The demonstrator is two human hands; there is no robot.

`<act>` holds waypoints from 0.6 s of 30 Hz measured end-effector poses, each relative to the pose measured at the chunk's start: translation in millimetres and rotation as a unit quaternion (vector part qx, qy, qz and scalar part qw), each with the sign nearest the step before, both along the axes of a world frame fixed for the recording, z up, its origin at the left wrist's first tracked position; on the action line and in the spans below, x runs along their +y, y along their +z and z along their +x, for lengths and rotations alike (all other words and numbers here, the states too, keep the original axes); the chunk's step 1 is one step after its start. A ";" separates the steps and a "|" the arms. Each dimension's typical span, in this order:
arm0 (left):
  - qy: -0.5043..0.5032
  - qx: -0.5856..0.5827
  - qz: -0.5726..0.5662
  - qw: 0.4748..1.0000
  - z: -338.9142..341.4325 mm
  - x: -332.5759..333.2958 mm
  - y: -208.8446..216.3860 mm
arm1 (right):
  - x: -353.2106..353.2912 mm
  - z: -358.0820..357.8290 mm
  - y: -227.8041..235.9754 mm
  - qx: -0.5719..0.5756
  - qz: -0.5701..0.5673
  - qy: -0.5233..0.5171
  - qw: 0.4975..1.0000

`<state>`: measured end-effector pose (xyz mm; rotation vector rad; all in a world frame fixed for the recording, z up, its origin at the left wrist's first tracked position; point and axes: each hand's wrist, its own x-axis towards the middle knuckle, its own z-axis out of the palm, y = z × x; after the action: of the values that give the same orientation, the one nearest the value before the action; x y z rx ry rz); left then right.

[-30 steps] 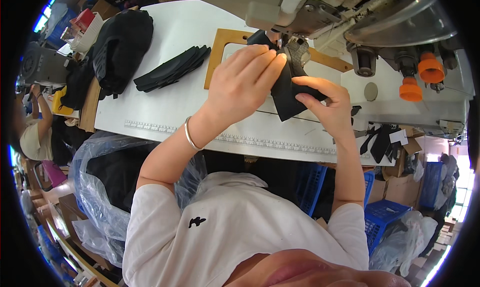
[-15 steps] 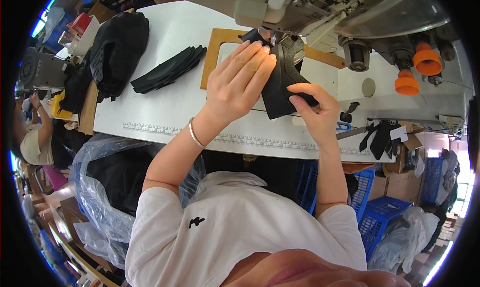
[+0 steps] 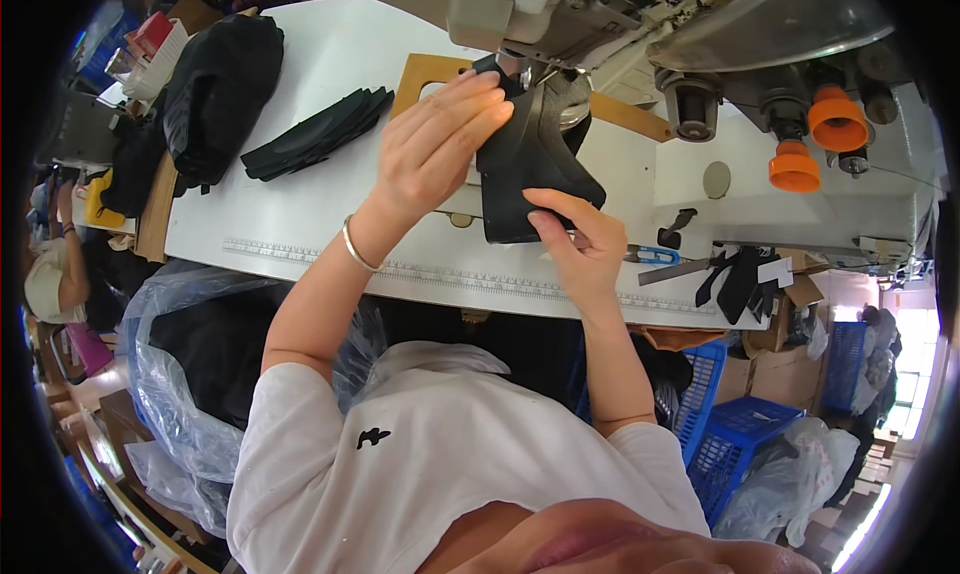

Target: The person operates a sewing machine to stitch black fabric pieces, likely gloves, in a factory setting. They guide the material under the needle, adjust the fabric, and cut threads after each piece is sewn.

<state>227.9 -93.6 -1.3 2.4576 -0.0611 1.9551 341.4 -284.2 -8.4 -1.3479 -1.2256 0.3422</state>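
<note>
A curved black padded fabric piece (image 3: 512,194) lies under the needle area of a sewing machine (image 3: 545,24). My left hand (image 3: 425,154) lies flat on its left side, fingers stretched out and close together, fingertips near the presser foot. On the piece's near right side, my right hand (image 3: 585,239) pinches the fabric between thumb and fingers. The needle and the far end of the piece are partly hidden by the machine head.
Left on the white table (image 3: 330,209) are a fanned stack of black strips (image 3: 318,134) and a black bag-like bundle (image 3: 222,94). A ruler strip (image 3: 430,272) runs along the near edge. Orange-tipped thread holders (image 3: 793,166), blue-handled snips (image 3: 657,255) and blue crates (image 3: 745,439) are at right.
The black piece has turned slightly, its near end now pointing more toward me. My right hand has moved left and a little nearer with it. The whole view has shifted slightly.
</note>
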 end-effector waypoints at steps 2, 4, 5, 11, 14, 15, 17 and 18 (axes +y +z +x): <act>-0.013 0.011 -0.003 1.000 -4.7 3.7 1.1 | 0.5 0.7 2.3 -0.017 -0.009 -0.009 1.000; -0.015 0.004 0.000 1.000 -3.9 3.5 -0.9 | -0.3 -1.3 7.6 -0.034 -0.027 -0.024 0.999; -0.017 0.003 0.002 1.000 -4.7 3.5 -1.3 | 0.1 -2.2 7.0 -0.020 -0.024 -0.021 0.999; -0.019 0.011 0.022 1.000 -3.9 9.2 1.0 | 3.2 0.5 7.3 0.004 -0.021 -0.019 1.000; -0.011 0.009 0.036 0.999 -3.0 12.0 0.0 | 3.8 -0.6 7.7 0.011 -0.025 -0.015 1.000; -0.011 0.008 0.038 0.999 -1.8 13.6 -0.3 | 4.7 -0.2 9.6 0.009 -0.024 -0.018 1.000; -0.010 0.005 0.041 0.999 0.5 16.1 -0.3 | 6.5 0.9 10.0 0.006 -0.012 -0.019 1.000; -0.006 0.005 0.045 0.999 0.6 15.9 -0.2 | 7.7 1.8 8.8 0.006 -0.001 -0.015 1.000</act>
<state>228.5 -77.7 -1.5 2.5154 -0.1681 1.9769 343.2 -276.5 0.5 -1.3630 -1.1942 0.3283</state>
